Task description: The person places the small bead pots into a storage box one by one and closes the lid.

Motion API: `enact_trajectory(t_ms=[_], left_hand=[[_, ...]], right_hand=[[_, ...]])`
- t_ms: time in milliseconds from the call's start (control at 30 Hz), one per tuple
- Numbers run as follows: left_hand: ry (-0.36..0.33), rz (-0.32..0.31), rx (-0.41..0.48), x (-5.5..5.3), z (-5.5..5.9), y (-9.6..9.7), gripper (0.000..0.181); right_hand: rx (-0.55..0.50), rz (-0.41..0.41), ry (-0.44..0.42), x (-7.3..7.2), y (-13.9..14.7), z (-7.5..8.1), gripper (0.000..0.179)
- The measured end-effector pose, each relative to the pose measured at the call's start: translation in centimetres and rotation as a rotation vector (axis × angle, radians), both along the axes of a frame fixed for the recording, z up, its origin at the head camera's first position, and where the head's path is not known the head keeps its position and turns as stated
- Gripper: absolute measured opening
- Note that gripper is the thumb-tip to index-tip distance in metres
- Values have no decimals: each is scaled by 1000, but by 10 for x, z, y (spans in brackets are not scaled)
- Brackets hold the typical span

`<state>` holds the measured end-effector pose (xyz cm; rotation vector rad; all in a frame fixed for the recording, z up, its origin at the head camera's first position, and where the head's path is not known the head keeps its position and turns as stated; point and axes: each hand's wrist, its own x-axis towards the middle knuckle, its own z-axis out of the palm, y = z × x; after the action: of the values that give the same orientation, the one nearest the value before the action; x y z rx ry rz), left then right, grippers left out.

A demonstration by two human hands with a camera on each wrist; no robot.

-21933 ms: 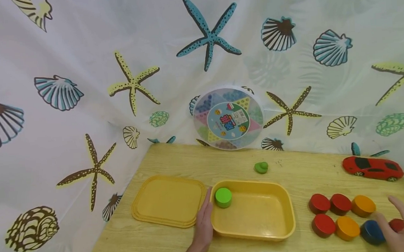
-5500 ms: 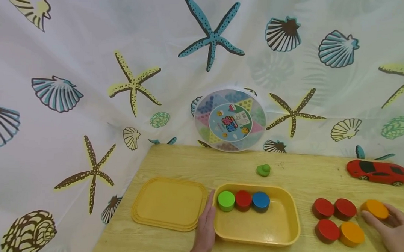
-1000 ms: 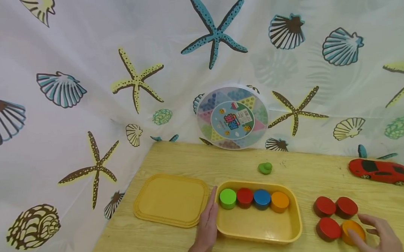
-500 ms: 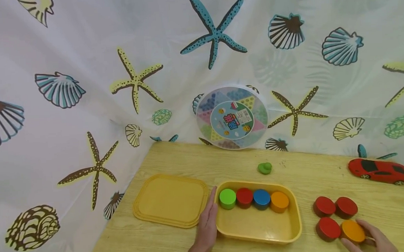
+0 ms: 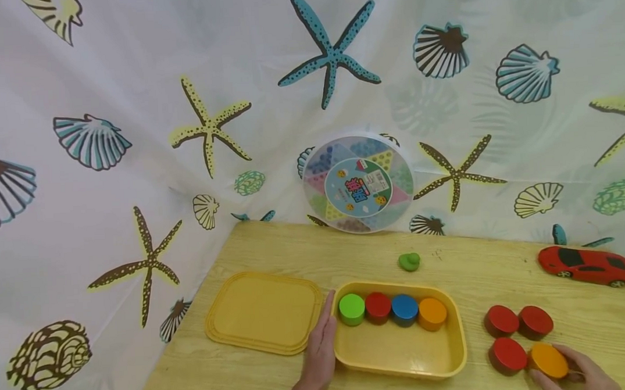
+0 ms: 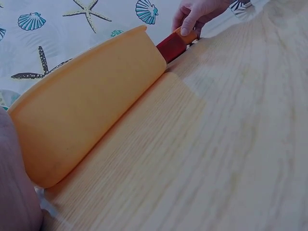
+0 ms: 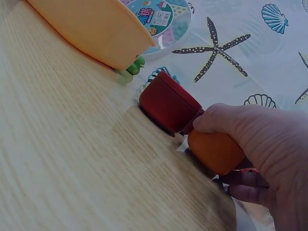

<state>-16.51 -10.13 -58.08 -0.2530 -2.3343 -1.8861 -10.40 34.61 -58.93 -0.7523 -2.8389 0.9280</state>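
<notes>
My left hand (image 5: 320,353) lies with straight fingers against the left wall of a yellow plastic bin (image 5: 398,366). Inside it, along the back wall, stand a green round block (image 5: 352,308), a red round block (image 5: 378,307), a blue round block (image 5: 404,309) and an orange round block (image 5: 432,313). To the right of the bin, my right hand (image 5: 582,372) grips a second orange round block (image 5: 548,360) between thumb and fingers. In the right wrist view this orange block (image 7: 215,151) appears slightly tilted, close beside a red block (image 7: 169,105).
Several red round blocks (image 5: 508,356) sit grouped left of and behind the gripped one. A red toy car (image 5: 587,264) stands at the back right, a small green duck (image 5: 409,262) behind the bin. A yellow lid (image 5: 264,313) lies left; a round game box (image 5: 358,184) leans on the curtain.
A red, a blue and an orange block have joined the green one in the bin, leaving the right-hand group. My right hand has closed around another orange block. My left hand stays at the bin.
</notes>
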Motion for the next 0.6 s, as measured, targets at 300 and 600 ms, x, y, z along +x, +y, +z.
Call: enact_trajectory(t_ms=[300,600], left_hand=[[12,-2,-3,0,-1,0,51],[6,0,0,0,-1,0,51]], right_hand=[[-65,-79,-24,2,1,23,99],[-5,-40,224,6,-15,57,75]])
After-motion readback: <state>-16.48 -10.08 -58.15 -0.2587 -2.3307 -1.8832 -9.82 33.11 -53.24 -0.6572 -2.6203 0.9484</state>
